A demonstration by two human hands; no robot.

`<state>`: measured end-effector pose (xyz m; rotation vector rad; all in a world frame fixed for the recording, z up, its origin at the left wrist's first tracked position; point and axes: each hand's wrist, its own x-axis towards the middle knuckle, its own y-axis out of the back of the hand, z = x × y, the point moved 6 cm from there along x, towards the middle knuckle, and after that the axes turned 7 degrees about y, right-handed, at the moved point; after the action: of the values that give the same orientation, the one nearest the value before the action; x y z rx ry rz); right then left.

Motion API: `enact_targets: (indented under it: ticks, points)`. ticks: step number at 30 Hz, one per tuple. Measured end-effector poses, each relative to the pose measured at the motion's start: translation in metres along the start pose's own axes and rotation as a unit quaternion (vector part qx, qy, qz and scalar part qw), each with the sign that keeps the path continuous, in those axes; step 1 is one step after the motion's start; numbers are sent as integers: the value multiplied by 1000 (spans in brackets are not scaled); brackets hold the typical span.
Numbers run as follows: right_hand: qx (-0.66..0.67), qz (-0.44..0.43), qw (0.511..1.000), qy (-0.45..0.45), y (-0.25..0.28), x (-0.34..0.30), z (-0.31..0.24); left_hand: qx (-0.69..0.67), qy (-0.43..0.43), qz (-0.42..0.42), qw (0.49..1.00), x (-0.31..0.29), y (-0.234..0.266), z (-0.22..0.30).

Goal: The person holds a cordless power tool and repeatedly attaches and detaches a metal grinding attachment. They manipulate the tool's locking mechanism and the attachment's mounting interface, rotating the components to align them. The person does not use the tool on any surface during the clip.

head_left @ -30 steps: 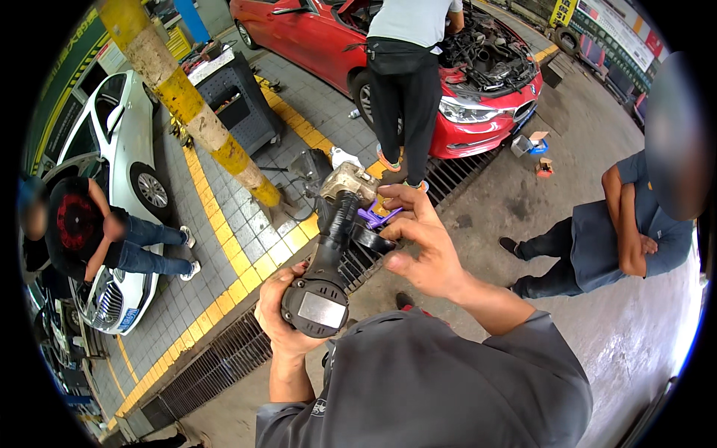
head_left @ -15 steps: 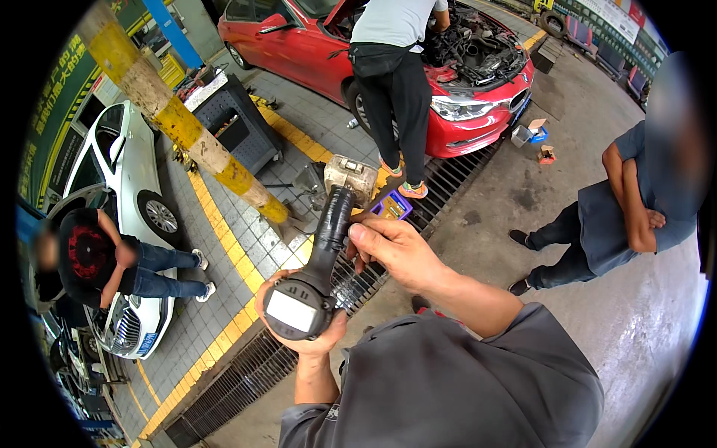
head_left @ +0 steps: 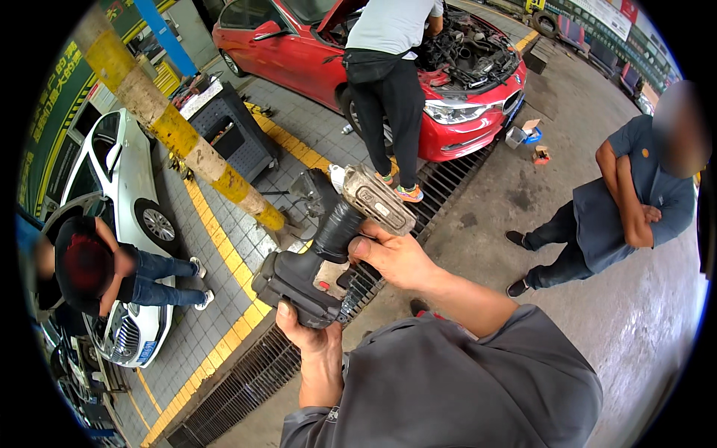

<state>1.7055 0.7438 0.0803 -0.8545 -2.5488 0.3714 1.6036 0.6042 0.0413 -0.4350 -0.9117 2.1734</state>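
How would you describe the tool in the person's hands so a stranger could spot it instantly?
Start at the red car with its hood up, then drop to the floor grating and the two bare hands in front. The power tool sits between the left hand and right hand: dark, chunky, with a worn grey head, the only handheld tool here.

One view only: a fisheye camera worn on my head, the left unit of a side-by-side pair. It faces forward and down across my chest. My forearms enter from the lower edge, and my hands sit close at frame centre. Beyond them the workshop floor lies further off. Straight lines such as the yellow pillar bend toward the dark circular rim.
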Motion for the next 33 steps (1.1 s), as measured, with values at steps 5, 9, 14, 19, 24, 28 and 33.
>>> enact_targets:
  ticks: [5, 9, 14, 19, 24, 28, 33]
  points:
    - [-64, -25, 995, -66, 21, 2, 3, -41, 77, 21, 996, 2, -1, -10]
    - [-117, -13, 992, -54, 38, 2, 6, -86, 156, 40, 983, 0, 6, -23]
    - [-116, -204, 968, 88, 26, 21, -24, -130, 200, 34, 971, -7, 4, -40]
    - [-98, -96, 990, 24, 32, 9, -15, -189, 276, 6, 942, -12, 3, -52]
    - [74, 83, 994, -1, 54, 6, -10, -68, 233, -151, 958, -9, -9, -45]
    - [80, 86, 991, -67, 58, 11, -19, 364, -119, -186, 905, -5, -23, -9]
    - [65, 105, 986, -114, 45, 3, -13, 540, -479, -177, 669, 7, -38, 3]
